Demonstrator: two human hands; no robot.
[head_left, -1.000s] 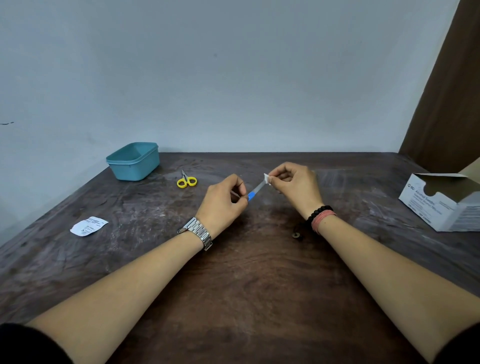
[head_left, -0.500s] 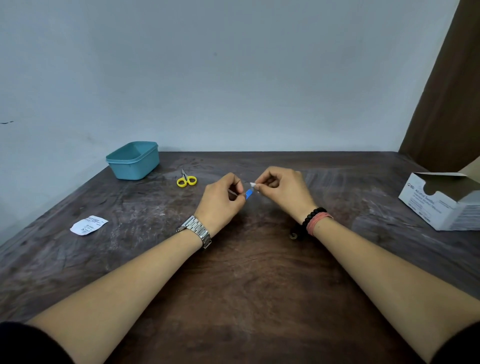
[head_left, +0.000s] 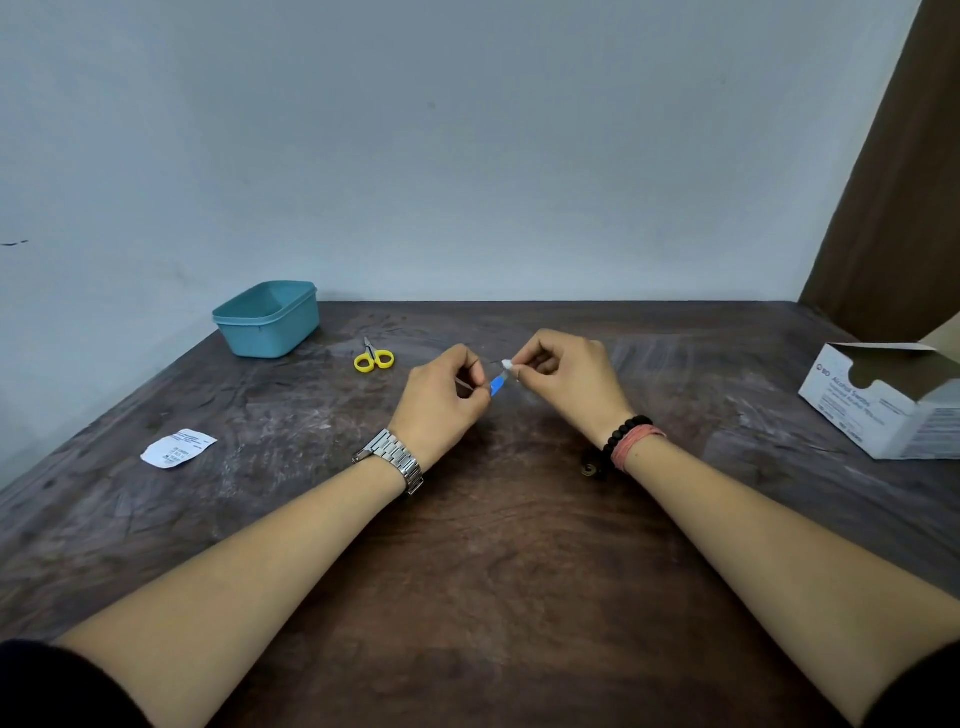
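Left hand (head_left: 441, 400) pinches blue-tipped stick (head_left: 497, 385); right hand (head_left: 566, 379) pinches white swab (head_left: 507, 364)

The worktop (head_left: 493, 597) is dark wood, matt and scuffed with pale scratches toward its far edge. The tub (head_left: 270, 332) at the far left corner is smooth teal plastic, the scissors (head_left: 374, 358) have glossy yellow plastic handles and metal blades, the slip (head_left: 176, 448) near the left edge is creased paper, and the box (head_left: 883, 410) at the right edge is matt cardboard. The stick (head_left: 497, 385) looks like blue plastic, the pad (head_left: 507, 363) soft matt white, the watch (head_left: 395, 460) polished metal.
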